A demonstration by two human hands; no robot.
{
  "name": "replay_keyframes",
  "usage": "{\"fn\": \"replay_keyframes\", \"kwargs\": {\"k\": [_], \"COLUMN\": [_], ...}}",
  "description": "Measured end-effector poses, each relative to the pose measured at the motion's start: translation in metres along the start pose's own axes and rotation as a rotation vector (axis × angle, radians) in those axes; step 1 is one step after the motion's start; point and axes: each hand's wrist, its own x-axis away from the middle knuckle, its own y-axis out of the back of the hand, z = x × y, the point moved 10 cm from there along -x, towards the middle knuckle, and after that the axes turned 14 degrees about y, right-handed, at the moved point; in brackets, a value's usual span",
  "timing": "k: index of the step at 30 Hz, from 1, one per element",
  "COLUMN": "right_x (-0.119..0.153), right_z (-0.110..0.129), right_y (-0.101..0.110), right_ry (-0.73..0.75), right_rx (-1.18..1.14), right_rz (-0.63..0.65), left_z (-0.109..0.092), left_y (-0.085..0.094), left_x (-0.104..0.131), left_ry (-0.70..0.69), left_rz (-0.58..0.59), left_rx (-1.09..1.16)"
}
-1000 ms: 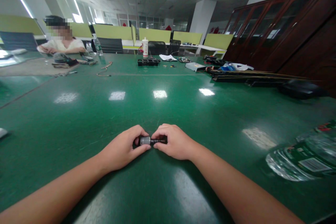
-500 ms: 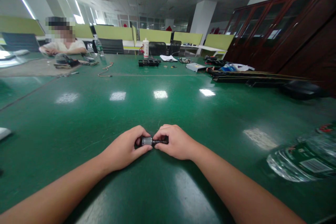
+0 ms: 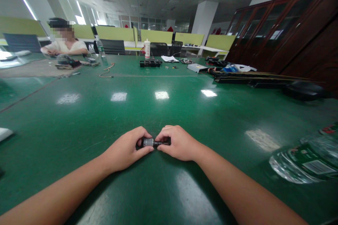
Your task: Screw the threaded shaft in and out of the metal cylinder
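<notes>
Low over the green table (image 3: pixel 158 112), a small grey metal cylinder (image 3: pixel 148 142) with a dark ribbed shaft (image 3: pixel 160 143) lies sideways between my hands. My left hand (image 3: pixel 126 149) is closed around the cylinder's left part, thumb on the near side and fingers on the far side. My right hand (image 3: pixel 181 143) is closed at the shaft end, with thumb and fingertips against it by the cylinder. Some of the piece is hidden by my fingers. Its outer ends are dark and hard to make out.
A large clear water bottle (image 3: pixel 303 163) lies at right. Far right are dark long panels (image 3: pixel 245 77) and a silver box (image 3: pixel 196 68). A black part (image 3: pixel 150 63), a white bottle (image 3: pixel 147 48) and a cord (image 3: pixel 107 71) lie farther off. Another person (image 3: pixel 64 44) sits far left.
</notes>
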Motion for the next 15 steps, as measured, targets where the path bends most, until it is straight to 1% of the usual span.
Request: {"fn": "replay_keyframes", "kwargs": {"k": [15], "right_x": [0.0028], "right_z": [-0.0026], "right_y": [0.0020], "right_ry": [-0.018], "right_rx": [0.019], "right_rz": [0.022], "left_z": [-0.0006], "left_y": [-0.0006], "left_x": [-0.0004], "left_ry": [0.009], "left_rz": [0.003], "left_rx": [-0.009]}}
